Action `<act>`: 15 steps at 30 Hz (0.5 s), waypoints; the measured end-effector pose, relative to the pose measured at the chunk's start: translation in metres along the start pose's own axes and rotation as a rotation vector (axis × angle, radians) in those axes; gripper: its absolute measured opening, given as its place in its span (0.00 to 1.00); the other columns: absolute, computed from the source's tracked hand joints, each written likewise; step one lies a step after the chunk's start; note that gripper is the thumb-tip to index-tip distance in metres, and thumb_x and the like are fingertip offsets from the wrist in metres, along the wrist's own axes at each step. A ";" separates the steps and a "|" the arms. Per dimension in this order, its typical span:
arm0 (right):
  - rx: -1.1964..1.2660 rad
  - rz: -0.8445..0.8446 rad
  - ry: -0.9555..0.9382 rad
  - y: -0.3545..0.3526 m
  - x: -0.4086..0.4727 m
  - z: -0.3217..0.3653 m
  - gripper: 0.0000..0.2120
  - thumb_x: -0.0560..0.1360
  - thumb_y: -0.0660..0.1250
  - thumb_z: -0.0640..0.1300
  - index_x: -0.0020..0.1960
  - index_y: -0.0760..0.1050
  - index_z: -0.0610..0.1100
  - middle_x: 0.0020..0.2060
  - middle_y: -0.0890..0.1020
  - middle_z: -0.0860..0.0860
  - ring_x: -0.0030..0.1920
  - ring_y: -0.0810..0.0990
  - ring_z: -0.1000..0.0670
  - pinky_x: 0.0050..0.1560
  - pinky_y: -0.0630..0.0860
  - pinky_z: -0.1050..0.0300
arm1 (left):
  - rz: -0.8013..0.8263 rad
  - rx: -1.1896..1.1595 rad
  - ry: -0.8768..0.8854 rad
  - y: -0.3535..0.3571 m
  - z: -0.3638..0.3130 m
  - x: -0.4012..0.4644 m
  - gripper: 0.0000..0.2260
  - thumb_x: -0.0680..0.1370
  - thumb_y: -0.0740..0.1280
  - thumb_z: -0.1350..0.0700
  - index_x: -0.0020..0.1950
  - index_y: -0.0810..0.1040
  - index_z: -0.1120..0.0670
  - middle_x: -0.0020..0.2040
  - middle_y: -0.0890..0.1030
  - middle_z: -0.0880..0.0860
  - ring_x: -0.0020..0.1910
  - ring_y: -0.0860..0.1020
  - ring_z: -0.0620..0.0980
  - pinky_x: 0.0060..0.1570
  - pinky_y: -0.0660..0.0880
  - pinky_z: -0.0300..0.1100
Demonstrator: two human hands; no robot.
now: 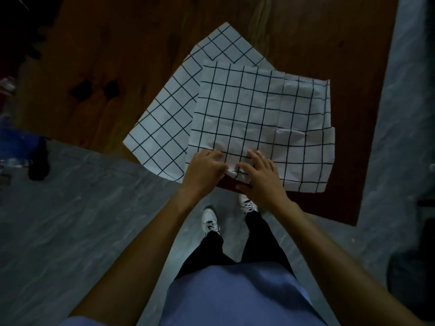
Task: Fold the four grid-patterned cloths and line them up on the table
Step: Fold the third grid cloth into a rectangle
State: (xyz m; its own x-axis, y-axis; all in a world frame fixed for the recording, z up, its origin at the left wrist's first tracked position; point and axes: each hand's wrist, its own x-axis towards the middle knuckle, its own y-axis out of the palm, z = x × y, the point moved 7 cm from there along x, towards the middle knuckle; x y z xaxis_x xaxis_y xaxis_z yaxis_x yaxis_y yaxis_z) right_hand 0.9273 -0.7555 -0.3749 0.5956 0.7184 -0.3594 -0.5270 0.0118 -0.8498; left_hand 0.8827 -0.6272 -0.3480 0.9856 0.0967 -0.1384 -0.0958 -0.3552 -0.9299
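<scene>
top cloth (259,118): white with a black grid, lying spread out on the wooden table (117,55), edges roughly square to the near table edge, a few creases on the right side

under cloth (164,118): same grid pattern, sits beneath the top one and turned at an angle, so it sticks out to the left and at the far end. could be more than 1 layer under there, honestly can't tell

cloth count: I can only make out 2 for sure

left hand (204,170): at the near-left corner of the top cloth, fingers curled in, looks like it's pinching the corner edge

right hand (261,175): right next to the left one, fingers spread and laid flat on the same corner area, thumb down at the table's near edge

hands together: nearly touching, both on that 1 corner

person: standing at the table, blue top, black trousers, white sneakers (209,221) on a grey floor (70,208)

lighting: pretty dim, so small details are murky
</scene>
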 end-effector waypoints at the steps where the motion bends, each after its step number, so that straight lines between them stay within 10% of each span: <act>1: 0.024 -0.032 0.010 -0.003 -0.001 0.001 0.25 0.74 0.69 0.51 0.69 0.68 0.50 0.76 0.58 0.45 0.77 0.51 0.42 0.75 0.50 0.42 | -0.017 -0.021 0.002 -0.005 0.000 0.000 0.04 0.70 0.74 0.59 0.44 0.83 0.56 0.47 0.82 0.58 0.46 0.80 0.60 0.47 0.77 0.53; 6: 0.101 -0.250 0.101 -0.049 -0.003 0.004 0.11 0.76 0.62 0.37 0.56 0.79 0.43 0.52 0.83 0.44 0.52 0.80 0.41 0.55 0.71 0.49 | -0.127 -0.120 -0.005 -0.044 -0.002 0.007 0.06 0.78 0.63 0.57 0.46 0.77 0.58 0.39 0.80 0.56 0.37 0.77 0.56 0.44 0.72 0.47; 10: 0.194 -0.346 0.142 -0.107 -0.009 0.019 0.12 0.77 0.60 0.37 0.57 0.78 0.42 0.49 0.83 0.42 0.47 0.81 0.42 0.47 0.78 0.48 | -0.115 -0.111 0.057 -0.081 -0.010 0.014 0.17 0.75 0.68 0.45 0.57 0.77 0.56 0.48 0.82 0.55 0.45 0.79 0.53 0.50 0.74 0.48; 15: 0.177 -0.443 0.114 -0.169 -0.014 0.028 0.13 0.77 0.63 0.36 0.58 0.78 0.46 0.51 0.83 0.48 0.49 0.81 0.48 0.48 0.77 0.54 | -0.200 -0.054 0.089 -0.138 -0.026 0.027 0.09 0.77 0.64 0.60 0.55 0.79 0.55 0.47 0.82 0.54 0.43 0.79 0.52 0.45 0.74 0.44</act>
State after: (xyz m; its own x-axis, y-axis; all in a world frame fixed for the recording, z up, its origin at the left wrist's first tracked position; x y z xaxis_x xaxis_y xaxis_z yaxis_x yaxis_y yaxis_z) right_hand 0.9914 -0.7480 -0.2154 0.8432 0.5369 -0.0266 -0.2972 0.4244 -0.8553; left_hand 0.9259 -0.5994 -0.2147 0.9929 0.0886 0.0797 0.1080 -0.3863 -0.9161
